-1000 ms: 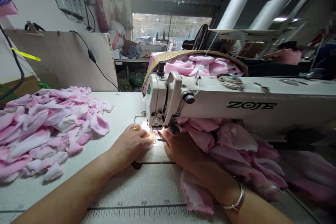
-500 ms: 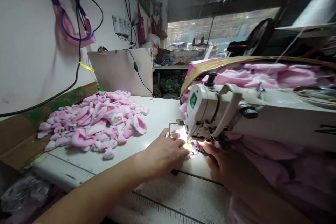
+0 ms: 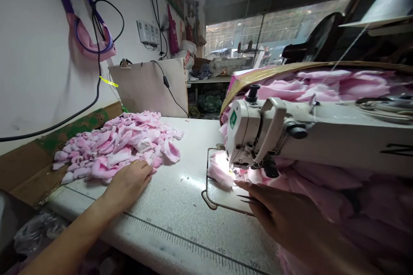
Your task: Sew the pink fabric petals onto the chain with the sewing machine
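My left hand (image 3: 130, 182) rests at the near edge of a heap of small pink fabric pieces (image 3: 119, 137), fingers curled down onto a piece; the fingertips are partly hidden. At the sewing machine (image 3: 248, 133), a pink fabric piece (image 3: 221, 172) lies under the lit needle area. My right hand (image 3: 274, 206) is just right of the needle, its index finger stretched toward the fabric. Dark thread snips (image 3: 248, 199) are held in this hand, their two pointed tips apart and aimed left.
A large wrapped bundle of pink fabric (image 3: 322, 88) stands behind the machine. More pink cloth (image 3: 338, 197) hangs at the right. A cardboard strip (image 3: 29, 167) edges the table's left side, and a black cable (image 3: 64, 124) runs along the wall. A printed ruler (image 3: 193, 240) follows the front edge.
My left hand has left the fabric at the needle and moved left to the heap. The right hand stays by the needle with the snips, drawn slightly back.
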The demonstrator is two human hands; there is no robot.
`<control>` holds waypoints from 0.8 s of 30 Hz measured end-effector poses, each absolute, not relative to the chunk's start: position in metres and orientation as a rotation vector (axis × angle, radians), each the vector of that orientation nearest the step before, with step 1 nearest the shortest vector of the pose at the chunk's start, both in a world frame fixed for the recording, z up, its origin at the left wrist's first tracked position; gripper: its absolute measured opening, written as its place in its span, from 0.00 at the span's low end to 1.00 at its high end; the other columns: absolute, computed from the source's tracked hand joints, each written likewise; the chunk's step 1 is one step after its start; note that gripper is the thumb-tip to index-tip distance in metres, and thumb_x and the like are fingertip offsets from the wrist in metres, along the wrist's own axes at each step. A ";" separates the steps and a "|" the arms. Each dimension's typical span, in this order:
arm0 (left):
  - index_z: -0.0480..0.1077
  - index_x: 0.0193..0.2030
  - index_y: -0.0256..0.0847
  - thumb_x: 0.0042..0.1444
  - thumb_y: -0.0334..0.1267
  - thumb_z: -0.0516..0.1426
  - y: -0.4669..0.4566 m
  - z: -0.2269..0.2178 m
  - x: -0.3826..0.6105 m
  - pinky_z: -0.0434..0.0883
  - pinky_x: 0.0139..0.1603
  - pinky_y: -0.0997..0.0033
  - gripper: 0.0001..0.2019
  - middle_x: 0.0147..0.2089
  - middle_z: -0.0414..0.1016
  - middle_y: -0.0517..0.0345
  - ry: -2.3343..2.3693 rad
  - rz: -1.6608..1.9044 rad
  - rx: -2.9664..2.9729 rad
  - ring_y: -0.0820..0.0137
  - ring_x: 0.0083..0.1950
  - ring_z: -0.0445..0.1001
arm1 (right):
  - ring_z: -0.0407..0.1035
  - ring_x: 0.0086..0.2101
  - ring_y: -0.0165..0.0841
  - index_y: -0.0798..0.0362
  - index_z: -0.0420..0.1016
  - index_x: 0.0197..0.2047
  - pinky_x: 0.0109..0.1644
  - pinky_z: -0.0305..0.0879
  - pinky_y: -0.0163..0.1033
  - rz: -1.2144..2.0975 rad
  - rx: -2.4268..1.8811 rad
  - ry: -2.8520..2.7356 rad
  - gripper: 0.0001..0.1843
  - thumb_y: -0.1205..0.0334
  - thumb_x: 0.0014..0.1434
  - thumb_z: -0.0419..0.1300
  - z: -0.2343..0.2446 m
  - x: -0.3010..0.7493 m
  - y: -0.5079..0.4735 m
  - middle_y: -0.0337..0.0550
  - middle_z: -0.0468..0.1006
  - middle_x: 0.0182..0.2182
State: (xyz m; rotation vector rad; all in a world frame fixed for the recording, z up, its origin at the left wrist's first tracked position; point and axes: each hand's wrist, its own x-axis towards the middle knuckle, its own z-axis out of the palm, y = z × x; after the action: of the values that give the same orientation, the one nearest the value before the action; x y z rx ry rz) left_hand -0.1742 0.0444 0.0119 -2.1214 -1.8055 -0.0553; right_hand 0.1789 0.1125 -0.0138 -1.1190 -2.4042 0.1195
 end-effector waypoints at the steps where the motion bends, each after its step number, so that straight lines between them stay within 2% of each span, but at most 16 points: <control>1: 0.67 0.37 0.39 0.64 0.34 0.49 0.046 0.007 -0.174 0.67 0.39 0.64 0.08 0.36 0.71 0.54 -1.802 -0.061 -2.117 0.64 0.41 0.70 | 0.75 0.39 0.41 0.32 0.67 0.55 0.38 0.64 0.47 0.130 -1.105 -2.429 0.22 0.62 0.59 0.51 -0.013 0.178 0.111 0.46 0.80 0.43; 4: 0.67 0.35 0.38 0.64 0.32 0.47 0.050 0.001 -0.171 0.67 0.39 0.61 0.10 0.35 0.71 0.52 -1.795 -0.080 -2.083 0.62 0.39 0.70 | 0.75 0.37 0.38 0.37 0.68 0.55 0.36 0.64 0.44 0.156 -1.010 -2.532 0.22 0.64 0.60 0.50 -0.014 0.177 0.110 0.45 0.80 0.42; 8: 0.67 0.37 0.39 0.61 0.28 0.50 0.049 0.011 -0.160 0.67 0.40 0.61 0.06 0.37 0.71 0.54 -1.732 -0.166 -2.092 0.63 0.39 0.69 | 0.75 0.34 0.36 0.45 0.67 0.56 0.33 0.64 0.39 0.131 -0.861 -2.599 0.22 0.67 0.60 0.49 -0.012 0.175 0.111 0.43 0.80 0.40; 11: 0.67 0.42 0.39 0.59 0.25 0.52 0.045 0.025 -0.136 0.67 0.46 0.63 0.08 0.41 0.72 0.55 -1.445 -0.462 -2.210 0.66 0.43 0.69 | 0.74 0.31 0.34 0.48 0.67 0.57 0.32 0.62 0.36 0.211 -0.801 -2.514 0.23 0.68 0.59 0.51 -0.006 0.171 0.106 0.41 0.80 0.35; 14: 0.69 0.47 0.34 0.59 0.24 0.53 0.042 0.035 -0.103 0.64 0.54 0.61 0.10 0.45 0.73 0.52 -1.020 -0.631 -2.351 0.64 0.50 0.69 | 0.71 0.29 0.30 0.48 0.70 0.55 0.33 0.61 0.34 0.468 -0.823 -2.359 0.19 0.65 0.61 0.51 0.006 0.166 0.097 0.39 0.79 0.32; 17: 0.70 0.50 0.29 0.62 0.24 0.49 0.047 0.038 -0.071 0.59 0.60 0.55 0.13 0.49 0.73 0.47 -0.630 -0.615 -2.424 0.60 0.55 0.67 | 0.65 0.27 0.27 0.51 0.74 0.49 0.31 0.58 0.32 0.771 -0.819 -2.220 0.15 0.57 0.64 0.52 0.017 0.164 0.092 0.37 0.75 0.27; 19: 0.71 0.51 0.29 0.62 0.24 0.48 0.054 0.037 -0.055 0.57 0.62 0.54 0.14 0.50 0.73 0.46 -0.489 -0.618 -2.433 0.59 0.55 0.67 | 0.62 0.27 0.27 0.54 0.75 0.39 0.31 0.57 0.32 0.953 -0.778 -2.170 0.15 0.53 0.65 0.52 0.021 0.165 0.094 0.36 0.70 0.25; 22: 0.71 0.50 0.31 0.61 0.25 0.51 0.065 0.036 -0.041 0.57 0.63 0.55 0.14 0.50 0.74 0.47 -0.424 -0.645 -2.440 0.61 0.55 0.68 | 0.55 0.26 0.26 0.55 0.67 0.27 0.29 0.53 0.32 1.186 -0.734 -2.063 0.19 0.49 0.63 0.54 0.022 0.169 0.100 0.33 0.60 0.23; 24: 0.72 0.50 0.32 0.60 0.25 0.51 0.071 0.035 -0.037 0.57 0.64 0.56 0.13 0.50 0.74 0.48 -0.418 -0.658 -2.443 0.62 0.56 0.69 | 0.52 0.26 0.25 0.54 0.64 0.25 0.27 0.51 0.32 1.281 -0.747 -1.976 0.21 0.47 0.61 0.56 0.020 0.171 0.104 0.33 0.56 0.23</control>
State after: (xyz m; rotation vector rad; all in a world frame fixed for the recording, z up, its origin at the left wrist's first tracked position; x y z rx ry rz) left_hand -0.0373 0.0709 0.0353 -2.4429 -0.4184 -0.6578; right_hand 0.1712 0.1041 0.0199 -0.7471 -1.9762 1.2806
